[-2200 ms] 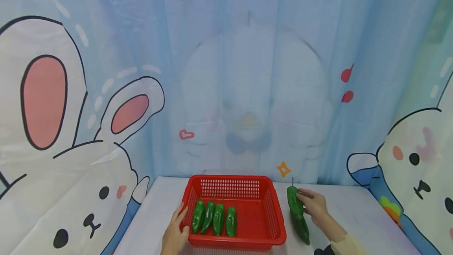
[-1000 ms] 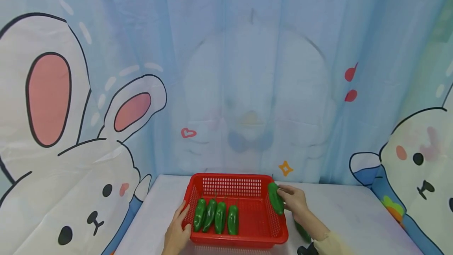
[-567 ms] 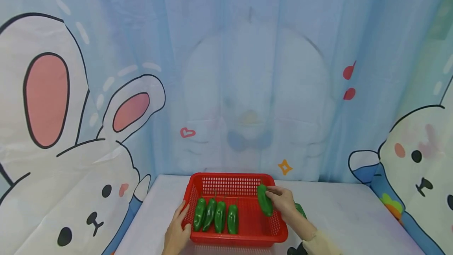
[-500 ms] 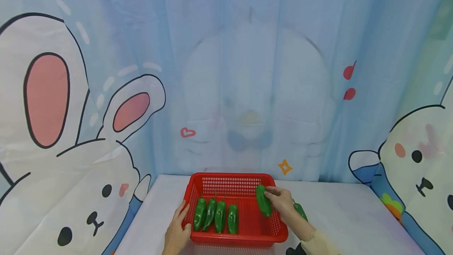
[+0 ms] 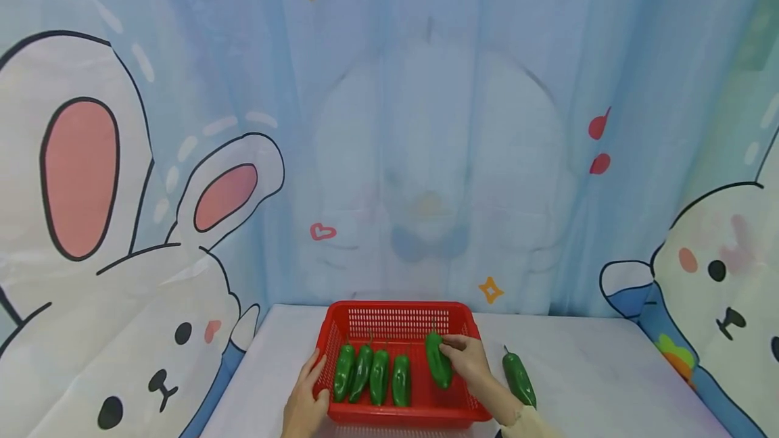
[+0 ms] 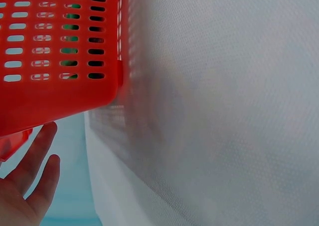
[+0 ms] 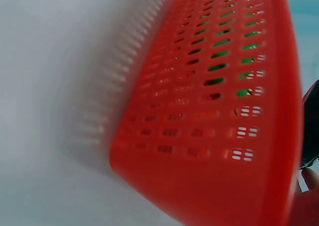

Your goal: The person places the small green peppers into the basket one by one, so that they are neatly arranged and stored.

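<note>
In the head view, my right hand point(image 5: 467, 359) pinches a green chili pepper point(image 5: 438, 361), stem up and slightly tilted, over the right part of a red plastic basket point(image 5: 395, 414). Its dark underside appears at the right edge of the right wrist view. Several more green peppers point(image 5: 379, 377) stand side by side in the basket's left half, stems toward the back. My left hand point(image 5: 304, 401) rests on the basket's left rim near the front corner. In the left wrist view its visible fingers point(image 6: 44, 183) are spread and fairly straight, one touching the rim.
Another green pepper point(image 5: 518, 377) lies on the white tabletop point(image 5: 596, 370), right of the basket and beside my right forearm. Behind the table hangs a pale blue curtain point(image 5: 426, 120) with cartoon rabbits. The basket's walls are perforated.
My right hand has lifted one pepper off another on the table and carried it left over the basket's rim, then lower inside. The left hand has kept its place.
</note>
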The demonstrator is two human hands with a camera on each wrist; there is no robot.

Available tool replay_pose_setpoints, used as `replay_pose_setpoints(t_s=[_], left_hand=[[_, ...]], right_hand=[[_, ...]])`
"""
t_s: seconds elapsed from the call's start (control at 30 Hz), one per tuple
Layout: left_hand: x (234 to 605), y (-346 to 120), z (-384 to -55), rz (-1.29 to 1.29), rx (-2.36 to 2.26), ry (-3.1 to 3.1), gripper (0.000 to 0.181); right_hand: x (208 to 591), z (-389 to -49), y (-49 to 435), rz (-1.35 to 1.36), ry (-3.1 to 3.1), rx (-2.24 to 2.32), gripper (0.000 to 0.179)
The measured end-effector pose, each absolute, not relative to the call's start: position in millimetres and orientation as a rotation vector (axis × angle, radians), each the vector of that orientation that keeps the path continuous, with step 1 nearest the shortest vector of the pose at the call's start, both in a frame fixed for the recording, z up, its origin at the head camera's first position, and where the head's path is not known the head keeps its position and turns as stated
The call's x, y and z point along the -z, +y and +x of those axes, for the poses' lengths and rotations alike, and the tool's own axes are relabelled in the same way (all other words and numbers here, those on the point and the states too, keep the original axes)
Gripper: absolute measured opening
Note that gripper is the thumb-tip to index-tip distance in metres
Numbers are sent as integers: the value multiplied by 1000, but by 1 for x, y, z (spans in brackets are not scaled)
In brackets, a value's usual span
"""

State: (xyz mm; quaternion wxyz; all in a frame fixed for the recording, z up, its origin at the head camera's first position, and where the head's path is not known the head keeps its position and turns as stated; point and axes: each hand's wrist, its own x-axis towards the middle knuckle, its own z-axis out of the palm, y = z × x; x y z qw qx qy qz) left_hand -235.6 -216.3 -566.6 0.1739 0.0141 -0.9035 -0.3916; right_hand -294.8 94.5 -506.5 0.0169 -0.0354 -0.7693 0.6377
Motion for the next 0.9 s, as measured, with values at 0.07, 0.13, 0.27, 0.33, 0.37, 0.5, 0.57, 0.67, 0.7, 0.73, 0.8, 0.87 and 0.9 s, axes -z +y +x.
replay_pose_setpoints(t_s=[0.07, 0.13, 0.27, 0.33, 0.37, 0.5, 0.57, 0.67, 0.7, 0.73, 0.8, 0.87, 0.9], left_hand=[[568, -215, -235, 59, 1122, -2570, 65], [569, -215, -235, 74, 1132, -2574, 65], [569, -215, -235, 61, 1121, -2564, 64], [569, -216, -236, 51, 1121, -2557, 64], [568, -216, -236, 40, 1116, -2552, 64], [566, -217, -236, 14, 1114, -2539, 64], [566, -217, -237, 0, 1109, -2538, 63], [566, -216, -238, 4, 1112, -2544, 63], [566, -216, -238, 7, 1113, -2547, 63], [566, -216, -238, 9, 1114, -2548, 63], [567, -216, -237, 18, 1114, -2550, 64], [567, -216, -236, 31, 1119, -2548, 64], [567, -216, -236, 32, 1121, -2544, 64]], right_hand=[[511, -296, 92, -132, -2410, -1976, 33], [514, -298, 90, -144, -2416, -1979, 33], [519, -300, 87, -162, -2431, -1969, 32], [521, -301, 86, -162, -2440, -1969, 32], [522, -301, 85, -171, -2447, -1966, 32], [524, -303, 83, -182, -2479, -1956, 33], [527, -306, 83, -205, -2492, -1942, 33], [531, -309, 83, -210, -2515, -1909, 32], [533, -309, 83, -204, -2525, -1899, 32], [535, -309, 83, -206, -2532, -1891, 31], [538, -309, 83, -186, -2546, -1880, 31], [542, -309, 82, -169, -2552, -1885, 32], [543, -309, 82, -161, -2554, -1890, 32]])
